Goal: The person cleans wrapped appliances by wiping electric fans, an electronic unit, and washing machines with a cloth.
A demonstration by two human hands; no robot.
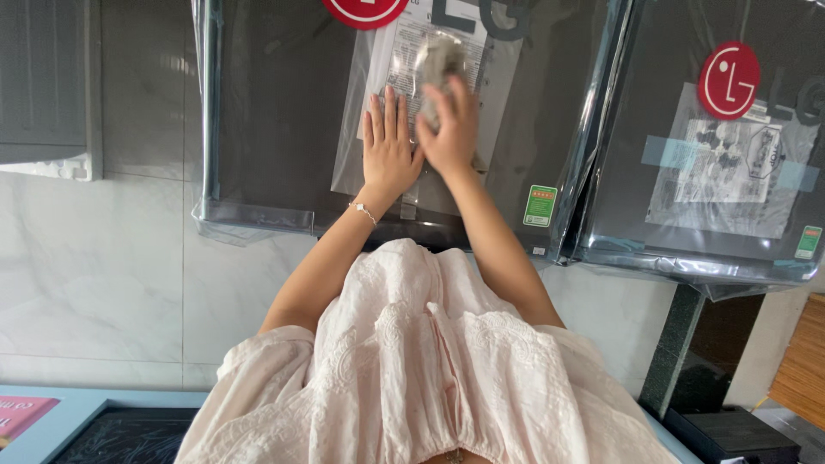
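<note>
A dark appliance (275, 112) wrapped in clear plastic film stands in front of me. My left hand (388, 144) lies flat on its front, fingers together, a thin bracelet at the wrist. My right hand (449, 125) is right beside it, gripping a crumpled grey cloth (438, 58) pressed against a clear plastic pouch of papers (498, 77) taped to the appliance. Both forearms reach out over my pale pink dress.
A second dark, plastic-wrapped appliance (679, 112) stands close on the right, with a red round sticker, a paper sheet and small green labels. White marble floor tiles (86, 258) lie left. A grey unit (43, 86) sits at far left, a dark box (730, 434) lower right.
</note>
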